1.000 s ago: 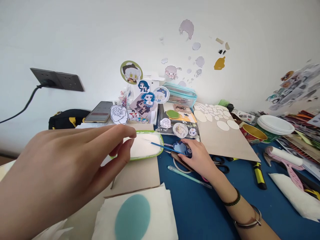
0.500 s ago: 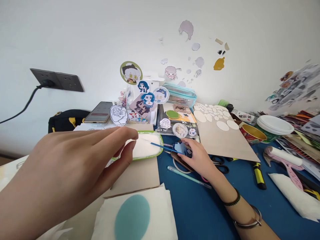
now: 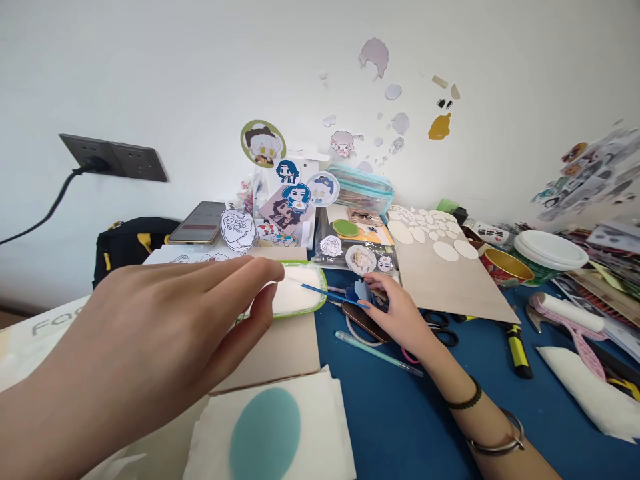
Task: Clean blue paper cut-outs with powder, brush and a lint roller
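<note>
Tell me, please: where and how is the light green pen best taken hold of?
I would pinch the light green pen at mid-barrel, coming down from the near side, across its length. It is slim and straight, and lies flat on the blue surface. A pink ring sits just beyond it, and its right end is close to the right forearm, leaving less room there.
</note>
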`<state>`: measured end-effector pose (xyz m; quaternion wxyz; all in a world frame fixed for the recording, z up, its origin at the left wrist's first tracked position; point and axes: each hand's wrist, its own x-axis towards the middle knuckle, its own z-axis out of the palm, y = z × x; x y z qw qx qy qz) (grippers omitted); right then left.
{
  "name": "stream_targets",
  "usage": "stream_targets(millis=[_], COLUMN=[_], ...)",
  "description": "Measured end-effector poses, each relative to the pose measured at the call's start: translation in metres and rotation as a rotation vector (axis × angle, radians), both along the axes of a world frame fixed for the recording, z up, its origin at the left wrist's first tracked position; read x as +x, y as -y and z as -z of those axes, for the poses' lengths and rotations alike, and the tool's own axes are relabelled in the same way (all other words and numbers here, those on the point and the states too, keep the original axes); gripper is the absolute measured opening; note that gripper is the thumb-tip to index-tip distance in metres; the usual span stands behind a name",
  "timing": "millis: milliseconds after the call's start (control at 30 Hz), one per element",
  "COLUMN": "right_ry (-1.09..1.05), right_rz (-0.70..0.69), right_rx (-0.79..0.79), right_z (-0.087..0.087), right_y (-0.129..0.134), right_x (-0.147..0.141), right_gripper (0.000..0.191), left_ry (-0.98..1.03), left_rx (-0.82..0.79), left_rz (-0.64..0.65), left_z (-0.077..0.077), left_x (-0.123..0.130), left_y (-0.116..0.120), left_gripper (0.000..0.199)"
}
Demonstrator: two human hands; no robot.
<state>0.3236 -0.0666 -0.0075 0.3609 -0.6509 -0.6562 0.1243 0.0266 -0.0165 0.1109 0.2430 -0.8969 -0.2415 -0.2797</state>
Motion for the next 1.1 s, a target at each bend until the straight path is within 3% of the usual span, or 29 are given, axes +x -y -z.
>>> stream_targets(millis=[700,967,1100], right_ry=[-0.498,-0.878,-1.069], right_rz=[0.005,0.107,0.014], right_rx=[0.012,0.069,0.127], right_z=[0.0009,-0.0027,-0.0073], right_y=[-0.0043,-0.0061,-0.0057], right_x=[0.0039,0.0058,0.0054], right_gripper=[0.040,0.045,0.038], left_ry=[0.010,0.009,0.020], left_rx=[0.025,0.026,0.029], left_rz=[0.052,0.050,0.053], left_z=[0.0017,0.0008,0.0004], left_x=[0.0039,0.0038,0.0034], left_y=[-0.0012,-0.0016,-0.0006], left_gripper=[0.014,0.010,0.011])
